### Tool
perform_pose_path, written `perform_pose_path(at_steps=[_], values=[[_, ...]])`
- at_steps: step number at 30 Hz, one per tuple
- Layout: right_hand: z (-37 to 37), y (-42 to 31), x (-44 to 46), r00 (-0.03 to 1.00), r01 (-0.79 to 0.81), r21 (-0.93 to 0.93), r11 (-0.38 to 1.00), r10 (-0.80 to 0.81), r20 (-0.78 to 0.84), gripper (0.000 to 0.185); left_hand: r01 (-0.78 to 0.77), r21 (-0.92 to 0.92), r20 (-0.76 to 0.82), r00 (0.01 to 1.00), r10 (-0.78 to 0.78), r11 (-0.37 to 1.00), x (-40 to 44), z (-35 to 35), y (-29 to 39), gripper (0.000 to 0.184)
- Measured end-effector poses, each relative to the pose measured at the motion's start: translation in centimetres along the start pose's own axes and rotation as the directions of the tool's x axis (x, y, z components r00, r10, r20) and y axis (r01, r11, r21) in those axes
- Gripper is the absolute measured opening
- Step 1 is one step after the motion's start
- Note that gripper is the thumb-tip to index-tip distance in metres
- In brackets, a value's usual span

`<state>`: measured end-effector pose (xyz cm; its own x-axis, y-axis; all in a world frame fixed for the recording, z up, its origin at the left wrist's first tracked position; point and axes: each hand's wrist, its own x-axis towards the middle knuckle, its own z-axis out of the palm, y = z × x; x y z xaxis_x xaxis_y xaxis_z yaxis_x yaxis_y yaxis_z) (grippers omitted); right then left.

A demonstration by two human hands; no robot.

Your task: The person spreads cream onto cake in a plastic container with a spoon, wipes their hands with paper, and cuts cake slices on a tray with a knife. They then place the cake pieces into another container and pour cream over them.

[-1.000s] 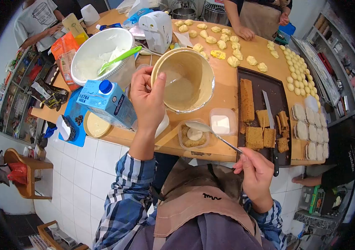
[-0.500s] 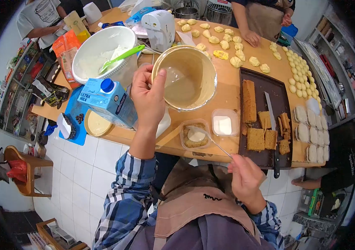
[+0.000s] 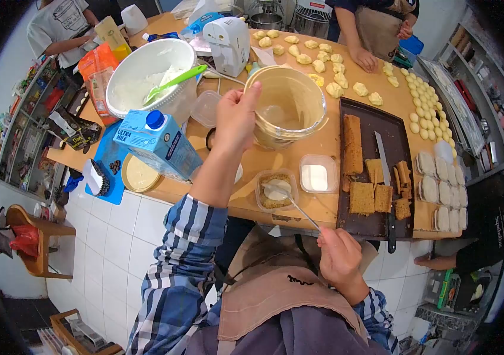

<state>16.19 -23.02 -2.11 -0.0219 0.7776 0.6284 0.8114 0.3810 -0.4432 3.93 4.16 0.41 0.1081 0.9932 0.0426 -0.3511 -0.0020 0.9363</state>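
Note:
My left hand [image 3: 237,118] grips the rim of a cream-coloured tub [image 3: 284,103], which has a thin coating inside and is tilted towards me. Pinched in my right hand [image 3: 339,254] is the handle of a metal spoon [image 3: 303,214]. The spoon's bowl rests on white cream in a clear square container [image 3: 261,201] with a brown crumbly layer. Just right of it stands a second clear container [image 3: 318,173] with a white filling. A dark tray [image 3: 358,222] holds brown cake pieces [image 3: 352,142] and a knife [image 3: 381,151].
A blue milk carton [image 3: 160,145], a white bowl [image 3: 151,68] with a green spatula and a white mixer [image 3: 228,44] stand left. Dough pieces [image 3: 335,90] lie at the back; filled containers [image 3: 435,189] are stacked right. Other people stand at the far side and at the right.
The tub has moved right, away from the milk carton, and tilts differently in my left hand. My right hand has moved left, bringing the spoon further over the cake container.

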Motion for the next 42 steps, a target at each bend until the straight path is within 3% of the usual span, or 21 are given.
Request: perform_pose_path(at_steps=[3, 15, 18, 20, 24, 26, 28, 33, 36, 39, 42], values=[[0.0, 0.2, -0.1, 1.000, 0.015, 0.000, 1.000, -0.015, -0.027, 0.028, 0.121, 0.039, 0.051, 0.991, -0.123, 0.992, 1.1, 0.6, -1.1, 0.033], [-0.1, 0.2, 0.0, 0.997, 0.012, -0.009, 1.000, -0.012, -0.070, 0.026, 0.328, -0.031, 0.130, 0.938, -0.321, 0.944, 0.9, 2.4, -2.0, 0.034], [0.1, 0.5, -0.1, 0.997, 0.016, -0.013, 1.000, -0.017, -0.078, 0.026, 0.333, -0.007, 0.153, 0.932, -0.328, 0.943, 1.1, 2.0, -2.6, 0.034], [0.1, 0.6, -0.1, 0.999, -0.005, -0.022, 1.000, 0.004, -0.033, 0.027, 0.323, 0.109, 0.142, 0.931, -0.337, 0.940, 1.6, 1.2, -3.2, 0.034], [0.1, 0.6, -0.1, 0.996, 0.019, -0.035, 0.999, -0.021, -0.083, 0.028, 0.107, 0.394, 0.088, 0.984, -0.154, 0.913, -1.4, 0.9, 0.3, 0.037], [0.1, 0.8, -0.2, 0.997, -0.007, -0.016, 1.000, 0.006, -0.078, 0.028, -0.084, 0.365, 0.137, 0.990, 0.036, 0.927, -4.6, -0.4, 1.7, 0.048], [-0.1, 0.8, -0.1, 0.998, -0.015, -0.012, 1.000, 0.014, -0.067, 0.030, -0.161, 0.212, 0.224, 0.968, 0.112, 0.964, -8.2, -1.9, 3.4, 0.066], [-0.6, 0.6, 0.3, 0.999, 0.005, 0.008, 1.000, -0.004, -0.054, 0.031, -0.349, 0.196, 0.293, 0.913, 0.285, 0.916, -14.3, -5.8, 0.2, 0.093], [-0.5, 0.5, 0.4, 0.999, -0.007, 0.006, 1.000, 0.007, -0.032, 0.030, -0.341, 0.399, 0.343, 0.916, 0.207, 0.851, -16.5, -7.0, -3.6, 0.113], [-0.4, 0.5, 0.4, 0.999, -0.025, 0.004, 1.000, 0.025, -0.033, 0.028, -0.283, 0.494, 0.344, 0.932, 0.114, 0.822, -17.3, -6.3, -5.4, 0.119], [-0.4, 0.6, 0.7, 0.999, -0.047, -0.037, 0.998, 0.046, -0.020, 0.024, -0.295, 0.550, 0.329, 0.936, 0.122, 0.782, -16.5, -5.6, -6.6, 0.120]])
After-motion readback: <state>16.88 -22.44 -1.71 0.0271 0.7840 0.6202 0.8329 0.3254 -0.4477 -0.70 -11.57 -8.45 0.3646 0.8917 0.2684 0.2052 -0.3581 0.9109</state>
